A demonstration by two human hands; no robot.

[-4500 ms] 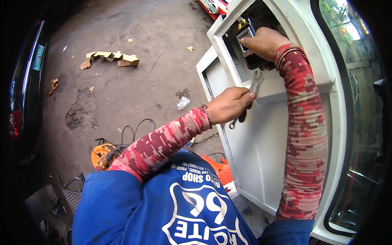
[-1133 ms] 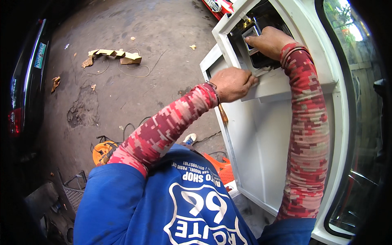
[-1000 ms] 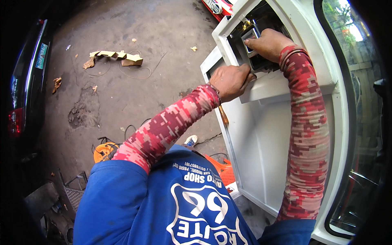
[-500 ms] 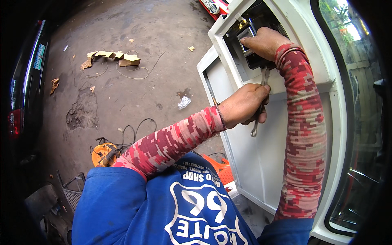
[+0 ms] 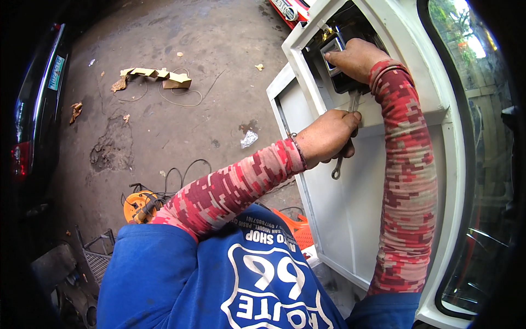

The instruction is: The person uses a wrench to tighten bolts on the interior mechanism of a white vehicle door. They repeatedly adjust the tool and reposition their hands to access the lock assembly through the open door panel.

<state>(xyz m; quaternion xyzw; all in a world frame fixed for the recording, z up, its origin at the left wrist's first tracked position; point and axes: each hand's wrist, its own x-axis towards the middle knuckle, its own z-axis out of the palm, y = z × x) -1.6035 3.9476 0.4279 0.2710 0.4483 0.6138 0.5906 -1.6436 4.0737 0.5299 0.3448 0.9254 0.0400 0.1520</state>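
My left hand (image 5: 329, 136) is closed around the shank of a metal combination wrench (image 5: 336, 170). The ring end sticks out below my fist, while the upper end reaches the bottom of a black box-like part (image 5: 346, 84) with a shiny rectangular face. My right hand (image 5: 359, 58) grips that part from the right, thumb over its front and the other fingers hidden behind it. The part sits in a dark opening at the top of a white vehicle panel (image 5: 350, 211). A small brass-coloured fitting (image 5: 327, 33) shows beside its upper edge.
A window (image 5: 476, 164) with a black seal borders the panel on the right. On the concrete floor lie a strip of bent cardboard (image 5: 175, 82), crumpled foil (image 5: 249, 139) and an orange cable reel (image 5: 138, 206) with black cord. A dark car (image 5: 41, 109) stands at the far left.
The wrench's lower ring end has swung slightly left and up, with my left hand shifting a little along with it. My right hand keeps its grip on the black part.
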